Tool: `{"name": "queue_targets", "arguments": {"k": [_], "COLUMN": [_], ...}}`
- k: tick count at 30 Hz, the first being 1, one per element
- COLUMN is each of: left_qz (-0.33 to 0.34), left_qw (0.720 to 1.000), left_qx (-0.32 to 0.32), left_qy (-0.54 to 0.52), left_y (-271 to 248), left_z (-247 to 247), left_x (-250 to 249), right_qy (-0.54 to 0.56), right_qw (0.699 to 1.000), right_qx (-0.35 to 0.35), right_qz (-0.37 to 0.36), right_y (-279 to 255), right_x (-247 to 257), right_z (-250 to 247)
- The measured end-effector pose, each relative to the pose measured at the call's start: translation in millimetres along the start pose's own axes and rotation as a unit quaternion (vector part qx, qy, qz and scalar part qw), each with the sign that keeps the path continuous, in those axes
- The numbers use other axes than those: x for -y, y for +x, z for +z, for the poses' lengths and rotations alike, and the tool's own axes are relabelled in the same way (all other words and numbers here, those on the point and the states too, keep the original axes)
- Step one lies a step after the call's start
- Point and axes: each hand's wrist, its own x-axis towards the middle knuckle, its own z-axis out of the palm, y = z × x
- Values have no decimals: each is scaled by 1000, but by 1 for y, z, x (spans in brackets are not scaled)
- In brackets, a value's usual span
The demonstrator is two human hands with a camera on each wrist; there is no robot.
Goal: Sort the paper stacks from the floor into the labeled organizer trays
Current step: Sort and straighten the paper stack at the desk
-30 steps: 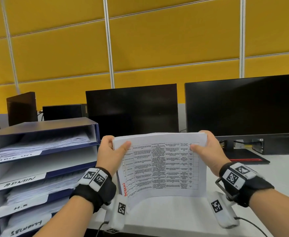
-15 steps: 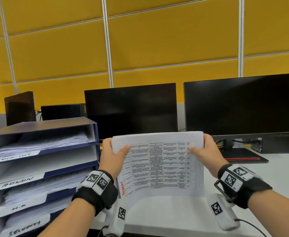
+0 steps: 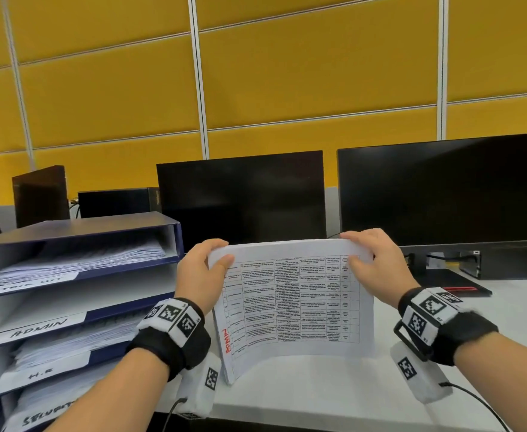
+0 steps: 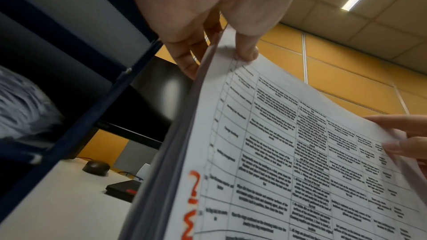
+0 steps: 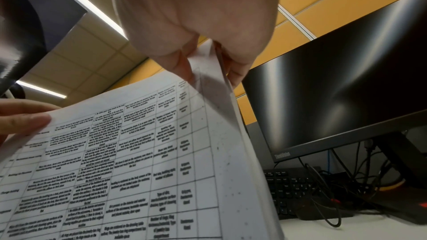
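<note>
A thick paper stack printed with a table and marked "ADMIN" in red stands on its lower edge on the white desk, bowed toward me. My left hand pinches its top left corner, thumb in front and fingers behind. My right hand pinches the top right corner the same way. To the left stands the dark blue organizer with several labeled trays; the "ADMIN" tray holds no paper that I can see, while the trays above and below hold sheets.
Two dark monitors stand right behind the stack. A black keyboard and cables lie under the right monitor. A small black device with a red stripe lies at right, a dark mouse behind the organizer.
The stack and both hands have stayed in nearly the same place on the desk; the top edge sits slightly lower and the sheets look squared up.
</note>
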Motion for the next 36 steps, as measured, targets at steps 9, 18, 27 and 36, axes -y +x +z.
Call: {"name": "queue_targets", "arguments": {"k": [9, 18, 27, 36], "left_qz": [16, 0, -17, -77], "left_qw": [999, 999, 999, 992], "left_qx": [-45, -31, -24, 5], "left_qy": [19, 26, -23, -104], "left_y": [1, 4, 2, 5], "left_z": [-5, -7, -6, -12], "left_x": [-3, -2, -5, -5], "right_qy": [-8, 11, -51, -320], "right_qw": [1000, 999, 998, 930], "right_qx": [-2, 1, 20, 128], "right_qz": [11, 31, 15, -129], "right_y": [0, -1, 1, 28], "right_x": [3, 5, 5, 56], "right_z": [-4, -5, -8, -4]}}
